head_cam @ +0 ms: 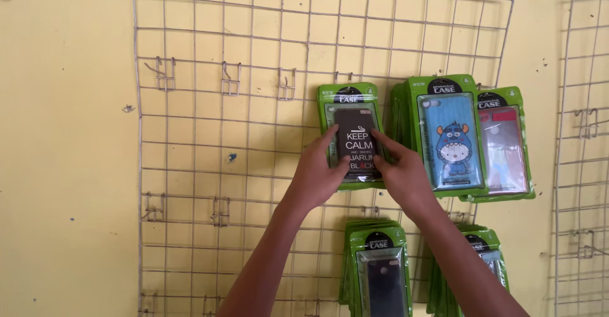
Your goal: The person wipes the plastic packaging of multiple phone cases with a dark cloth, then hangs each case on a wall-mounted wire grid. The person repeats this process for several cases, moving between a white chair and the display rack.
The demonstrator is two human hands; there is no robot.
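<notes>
Both my hands are raised to a green packet holding a black phone case (355,136), which hangs on a white wire grid rack (254,101) on the yellow wall. My left hand (317,174) grips the packet's lower left edge. My right hand (399,171) holds its lower right edge, index finger laid across the front. The packet's top sits at a hook on the grid.
To the right hang a stack of green packets fronted by a blue cartoon case (450,136) and a pink-red case (504,146). Below hang two more green stacks (380,272) (485,253). Bare hooks (229,79) line the grid's left side. A second grid (587,133) stands at the right edge.
</notes>
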